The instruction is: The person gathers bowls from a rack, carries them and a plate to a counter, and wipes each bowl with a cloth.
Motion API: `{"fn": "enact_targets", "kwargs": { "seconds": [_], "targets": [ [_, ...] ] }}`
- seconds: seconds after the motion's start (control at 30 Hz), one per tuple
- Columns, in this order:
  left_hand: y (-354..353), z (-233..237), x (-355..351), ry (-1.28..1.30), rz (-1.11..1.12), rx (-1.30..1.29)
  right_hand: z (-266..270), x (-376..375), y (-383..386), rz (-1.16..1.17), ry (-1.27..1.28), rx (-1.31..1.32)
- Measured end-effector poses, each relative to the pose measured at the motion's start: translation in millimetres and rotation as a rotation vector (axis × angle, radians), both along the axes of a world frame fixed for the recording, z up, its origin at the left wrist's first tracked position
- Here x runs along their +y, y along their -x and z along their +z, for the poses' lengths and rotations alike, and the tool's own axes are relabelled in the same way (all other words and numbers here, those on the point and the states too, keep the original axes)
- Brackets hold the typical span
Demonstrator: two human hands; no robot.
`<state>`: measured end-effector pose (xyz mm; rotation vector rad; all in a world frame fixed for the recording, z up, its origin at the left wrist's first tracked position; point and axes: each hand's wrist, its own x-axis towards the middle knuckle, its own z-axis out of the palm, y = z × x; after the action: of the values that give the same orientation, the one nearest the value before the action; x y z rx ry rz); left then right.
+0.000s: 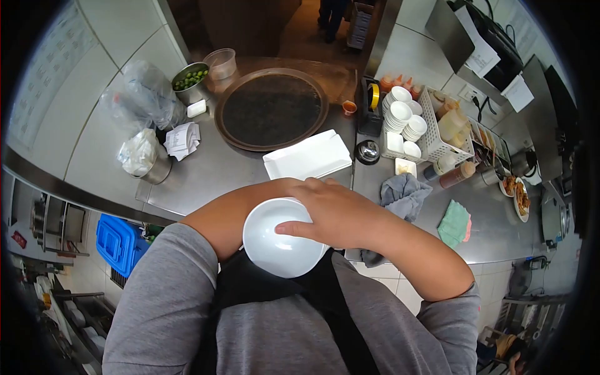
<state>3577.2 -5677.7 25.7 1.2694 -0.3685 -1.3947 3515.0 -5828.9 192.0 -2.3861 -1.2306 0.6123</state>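
Observation:
A white bowl (265,234) is held close in front of my apron, its inside facing up toward me. My right hand (325,209) grips its right rim, thumb inside and fingers over the far side. My left forearm (250,203) crosses behind the bowl, and my left hand meets the right one there. Its fingers are mostly hidden, so what they hold does not show. Just beyond my hands, a white rectangular dish (309,156) lies on the steel counter, touching or overlapping the near edge of a round brown tray (272,109).
At left stand a metal pot of green limes (190,78), plastic bags (150,94) and paper slips (182,140). To the right are a call bell (367,152), stacked small white bowls (400,115), a basket of bottles (447,122), a grey cloth (405,194) and a green cloth (453,223).

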Motion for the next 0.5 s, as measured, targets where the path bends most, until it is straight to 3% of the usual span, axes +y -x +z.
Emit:
{"fn": "enact_targets", "kwargs": {
  "seconds": [0.1, 0.2, 0.27, 0.3, 0.37, 0.5],
  "targets": [
    [-7.3, -25.4, 9.2, -0.075, 0.070, -0.096, -32.8, -13.2, -5.2, -0.028, -0.100, 0.023],
    [-13.5, -43.2, 14.1, -0.129, 0.118, -0.153, -48.5, -26.3, -7.0, -0.117, -0.293, 0.207],
    [-16.8, -35.0, 13.0, -0.168, 0.103, -0.028, -54.6, -34.1, -5.9, -0.290, -0.347, 0.483],
    [-17.1, -32.9, 12.4, -0.214, 0.082, 0.087, -61.8, -36.3, -4.5, -0.280, -0.331, 0.494],
    [-19.4, -40.1, 12.9, -0.211, 0.133, 0.120, -79.0, -38.1, -0.1, -0.484, -0.436, 0.652],
    [-19.9, -56.8, 9.5, -0.176, 0.243, 0.104, -82.0, -31.4, 1.2, -0.561, -0.462, 0.699]
  ]
}}
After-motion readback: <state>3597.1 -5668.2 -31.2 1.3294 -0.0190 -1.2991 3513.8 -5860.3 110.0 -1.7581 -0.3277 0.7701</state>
